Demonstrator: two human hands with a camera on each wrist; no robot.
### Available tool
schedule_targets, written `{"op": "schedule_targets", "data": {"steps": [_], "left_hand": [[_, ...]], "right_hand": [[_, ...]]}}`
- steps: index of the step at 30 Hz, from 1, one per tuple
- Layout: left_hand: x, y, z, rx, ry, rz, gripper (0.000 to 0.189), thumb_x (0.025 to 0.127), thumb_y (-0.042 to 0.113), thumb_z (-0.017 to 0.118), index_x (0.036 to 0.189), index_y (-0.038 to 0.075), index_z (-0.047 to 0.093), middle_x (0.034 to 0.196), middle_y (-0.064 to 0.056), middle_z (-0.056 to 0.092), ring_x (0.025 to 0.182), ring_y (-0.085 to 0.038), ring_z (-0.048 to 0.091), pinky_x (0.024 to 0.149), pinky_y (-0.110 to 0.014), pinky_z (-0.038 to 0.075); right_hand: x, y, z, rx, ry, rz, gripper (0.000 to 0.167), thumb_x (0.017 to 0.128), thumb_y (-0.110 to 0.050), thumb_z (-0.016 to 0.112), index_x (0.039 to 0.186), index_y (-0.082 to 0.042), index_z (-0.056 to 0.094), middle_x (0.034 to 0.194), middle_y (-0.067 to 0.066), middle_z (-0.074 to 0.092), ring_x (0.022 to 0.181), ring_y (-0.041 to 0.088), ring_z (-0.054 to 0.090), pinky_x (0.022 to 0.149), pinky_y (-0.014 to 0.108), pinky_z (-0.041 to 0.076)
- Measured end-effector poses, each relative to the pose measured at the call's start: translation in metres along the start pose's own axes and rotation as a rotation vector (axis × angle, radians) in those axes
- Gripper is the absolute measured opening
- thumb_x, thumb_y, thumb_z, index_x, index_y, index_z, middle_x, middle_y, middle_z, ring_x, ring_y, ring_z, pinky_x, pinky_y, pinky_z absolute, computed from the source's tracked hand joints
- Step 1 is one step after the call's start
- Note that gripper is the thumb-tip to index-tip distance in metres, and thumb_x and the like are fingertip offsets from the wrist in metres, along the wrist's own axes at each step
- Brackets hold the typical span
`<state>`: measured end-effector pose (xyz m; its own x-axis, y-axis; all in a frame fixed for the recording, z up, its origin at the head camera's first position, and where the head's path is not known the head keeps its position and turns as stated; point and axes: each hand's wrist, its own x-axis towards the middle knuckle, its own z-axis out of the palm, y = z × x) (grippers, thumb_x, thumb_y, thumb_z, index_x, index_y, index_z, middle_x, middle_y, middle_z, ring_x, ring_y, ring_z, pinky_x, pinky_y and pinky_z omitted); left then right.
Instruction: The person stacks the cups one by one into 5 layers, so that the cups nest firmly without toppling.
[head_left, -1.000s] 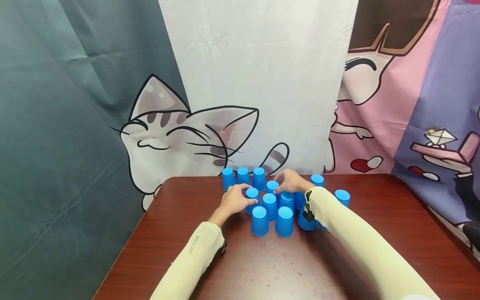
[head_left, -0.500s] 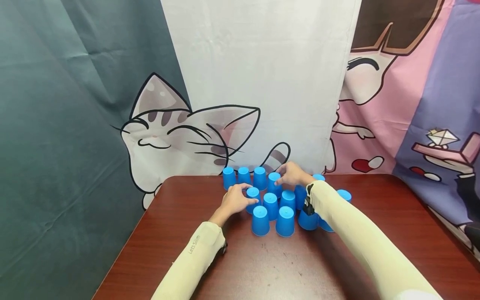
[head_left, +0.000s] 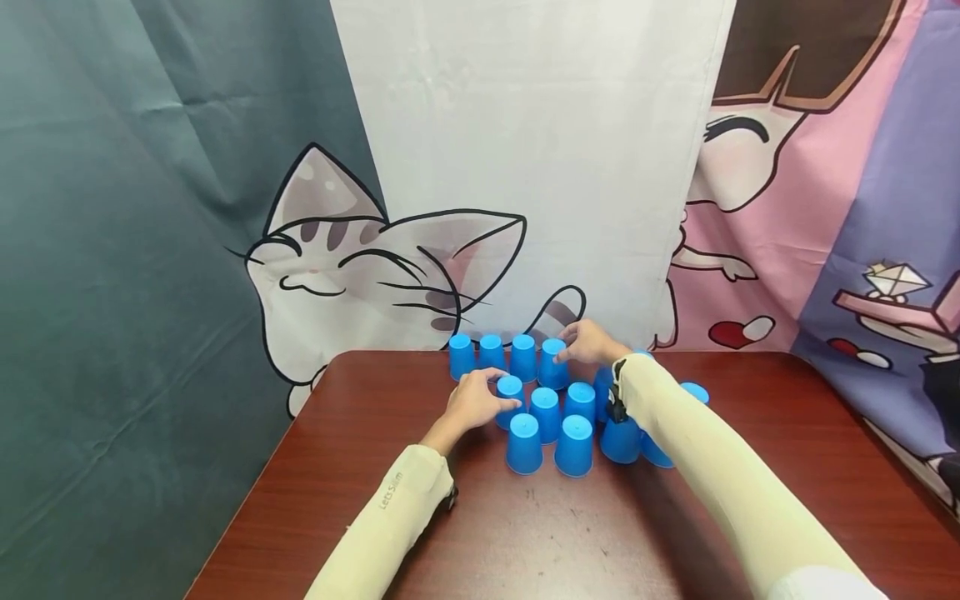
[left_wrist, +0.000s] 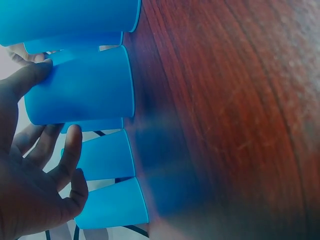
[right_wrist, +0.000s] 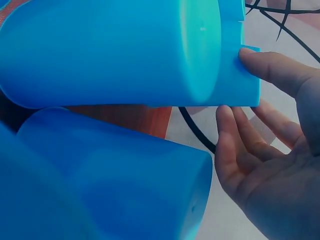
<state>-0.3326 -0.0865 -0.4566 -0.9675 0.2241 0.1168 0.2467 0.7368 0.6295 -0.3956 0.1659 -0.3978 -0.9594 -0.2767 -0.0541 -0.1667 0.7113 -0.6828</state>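
Note:
Many plain blue cups stand upside down in rows on a brown table. In the head view my left hand (head_left: 474, 403) holds a cup (head_left: 510, 387) at the left end of the middle row, thumb on one side and fingers on the other. The left wrist view shows that cup (left_wrist: 90, 90) with its rim on the wood and the thumb pressed near its base. Farther back, my right hand (head_left: 589, 343) pinches a cup (head_left: 551, 373) at the right end of the back row. In the right wrist view a nearer cup partly hides this held cup (right_wrist: 247, 82).
Two cups stand in the front, one of them a front cup (head_left: 573, 450). Several more cups, such as a right-hand cup (head_left: 620, 442), sit under and beside my right forearm. The table (head_left: 360, 400) ends at a printed cloth backdrop (head_left: 600, 167).
My right hand has moved a cup backward, from behind the middle row into line with the back-row cups. My left hand keeps its hold in place.

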Motion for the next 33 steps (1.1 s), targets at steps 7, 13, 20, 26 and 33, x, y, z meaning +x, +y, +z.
{"op": "schedule_targets", "data": {"steps": [7, 13, 20, 26, 33], "left_hand": [[0.001, 0.000, -0.001, -0.004, 0.000, 0.009, 0.059, 0.081, 0.046, 0.080, 0.130, 0.018, 0.064, 0.123, -0.006, 0.068, 0.113, -0.027, 0.061, 0.083, -0.050, 0.054], [0.001, 0.000, -0.002, -0.013, -0.009, 0.008, 0.058, 0.081, 0.045, 0.080, 0.129, 0.017, 0.065, 0.123, -0.006, 0.068, 0.114, -0.027, 0.061, 0.084, -0.050, 0.053], [0.000, 0.000, -0.001, -0.026, -0.013, -0.011, 0.059, 0.081, 0.046, 0.080, 0.132, 0.018, 0.063, 0.126, -0.007, 0.067, 0.115, -0.028, 0.060, 0.085, -0.050, 0.053], [0.000, -0.001, -0.001, -0.030, -0.012, -0.019, 0.059, 0.082, 0.043, 0.080, 0.132, 0.018, 0.063, 0.127, -0.007, 0.066, 0.117, -0.029, 0.059, 0.087, -0.052, 0.053], [-0.002, -0.002, 0.000, -0.037, -0.008, -0.016, 0.060, 0.081, 0.045, 0.080, 0.132, 0.018, 0.063, 0.127, -0.007, 0.066, 0.117, -0.030, 0.059, 0.086, -0.052, 0.053]], "right_hand": [[0.008, -0.001, 0.001, -0.005, -0.002, -0.030, 0.030, 0.085, -0.007, 0.075, 0.107, 0.010, 0.064, 0.106, 0.024, 0.069, 0.099, 0.035, 0.064, 0.082, 0.040, 0.053], [0.011, -0.002, 0.005, -0.022, -0.084, 0.002, 0.060, 0.083, -0.011, 0.076, 0.131, 0.014, 0.050, 0.128, 0.034, 0.057, 0.113, 0.043, 0.061, 0.089, 0.046, 0.053], [0.016, -0.002, 0.007, -0.114, -0.073, -0.030, 0.057, 0.081, -0.015, 0.080, 0.125, 0.014, 0.058, 0.126, 0.031, 0.060, 0.111, 0.041, 0.061, 0.086, 0.043, 0.054], [0.020, -0.002, 0.002, -0.111, -0.042, -0.013, 0.054, 0.081, -0.011, 0.079, 0.123, 0.016, 0.058, 0.127, 0.033, 0.058, 0.108, 0.042, 0.062, 0.083, 0.043, 0.056], [0.025, 0.000, 0.003, -0.039, -0.047, 0.055, 0.059, 0.084, -0.009, 0.076, 0.132, 0.015, 0.051, 0.126, 0.033, 0.058, 0.094, 0.035, 0.068, 0.068, 0.036, 0.059]]}}
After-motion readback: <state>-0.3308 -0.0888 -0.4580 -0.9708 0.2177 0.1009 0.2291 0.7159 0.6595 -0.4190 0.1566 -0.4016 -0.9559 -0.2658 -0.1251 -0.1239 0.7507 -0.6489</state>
